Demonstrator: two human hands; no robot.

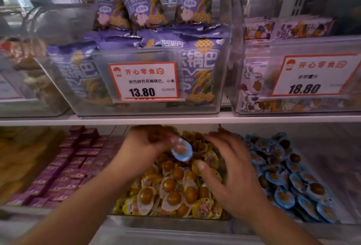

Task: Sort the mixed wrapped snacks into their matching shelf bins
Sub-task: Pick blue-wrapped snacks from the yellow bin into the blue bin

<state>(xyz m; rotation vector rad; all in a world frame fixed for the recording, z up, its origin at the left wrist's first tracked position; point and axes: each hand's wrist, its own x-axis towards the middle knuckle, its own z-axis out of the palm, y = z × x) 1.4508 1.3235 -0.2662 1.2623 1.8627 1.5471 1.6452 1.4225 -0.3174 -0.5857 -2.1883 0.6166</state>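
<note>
On the lower shelf, a middle bin [168, 222] holds several yellow-rimmed wrapped egg snacks [172, 192]. The bin to its right is full of blue-rimmed egg snacks [283, 176]. My left hand [144, 145] pinches one blue-rimmed egg snack [181, 151] and holds it above the yellow pile. My right hand [232, 170] hovers over the right side of the yellow pile with fingers spread, its thumb touching a yellow-rimmed pack; it holds nothing. Both hands are motion-blurred.
Left of the yellow bin lie purple wrapped bars [74, 166]. The upper shelf [175, 120] carries clear bins of purple crisp bags [199, 72] with a 13.80 price tag [143, 81], and a bin [293, 106] with an 18.80 tag on the right.
</note>
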